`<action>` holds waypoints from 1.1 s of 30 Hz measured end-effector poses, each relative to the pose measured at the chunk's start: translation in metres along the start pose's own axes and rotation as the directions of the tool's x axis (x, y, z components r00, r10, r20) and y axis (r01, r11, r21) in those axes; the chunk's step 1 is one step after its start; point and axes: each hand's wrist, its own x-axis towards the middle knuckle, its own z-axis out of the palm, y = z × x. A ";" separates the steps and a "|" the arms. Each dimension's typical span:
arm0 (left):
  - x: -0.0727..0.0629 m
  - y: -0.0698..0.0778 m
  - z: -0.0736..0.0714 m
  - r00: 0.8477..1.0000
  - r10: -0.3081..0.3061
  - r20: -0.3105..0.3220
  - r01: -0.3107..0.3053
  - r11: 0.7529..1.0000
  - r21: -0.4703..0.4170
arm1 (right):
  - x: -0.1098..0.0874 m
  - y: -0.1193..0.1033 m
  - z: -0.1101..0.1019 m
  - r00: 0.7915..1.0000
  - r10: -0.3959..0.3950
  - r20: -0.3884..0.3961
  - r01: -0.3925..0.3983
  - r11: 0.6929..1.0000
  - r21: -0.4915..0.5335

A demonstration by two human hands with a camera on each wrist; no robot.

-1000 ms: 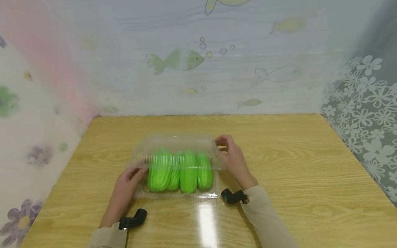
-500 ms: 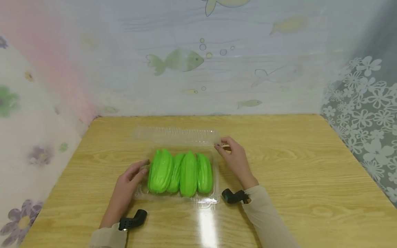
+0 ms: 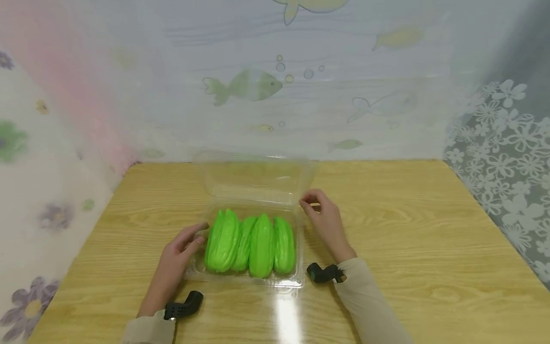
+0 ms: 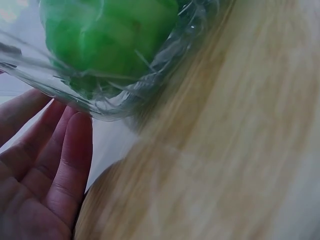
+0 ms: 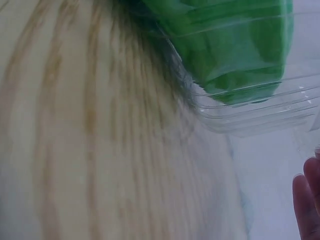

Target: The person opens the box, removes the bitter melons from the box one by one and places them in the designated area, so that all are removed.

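Observation:
A clear plastic clamshell box [image 3: 281,283] sits on the table with its lid [image 3: 258,177] raised and tilted back behind it. Several bright green, ridged, elongated vegetables [image 3: 261,246] lie side by side in its base; their exact kind is not plain. At the box's left side, my left hand [image 3: 180,248] holds the rim between thumb and fingers. In the left wrist view its fingers [image 4: 77,145] meet the rim from outside. My right hand [image 3: 324,217] is by the back right corner near the hinge, fingers loosely bent. The right wrist view shows its fingertips [image 5: 305,192] apart from the box wall.
The wood-grain table [image 3: 408,239] extends on both sides of the box. Behind it rises a wall covering with fish pictures [image 3: 253,85]. Flowered coverings [image 3: 511,157] border the sides. A black wrist-camera mount [image 3: 185,306] sits on each wrist.
The lid has swung from over the vegetables up and backward, uncovering them. My right hand has let go of the lid near the corner. The left hand has stayed at the box's left rim.

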 end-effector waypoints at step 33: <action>0.005 -0.004 0.002 0.994 0.062 0.087 -0.063 0.998 0.008 | -0.003 -0.013 0.005 0.983 0.179 -0.026 -0.169 0.960 0.224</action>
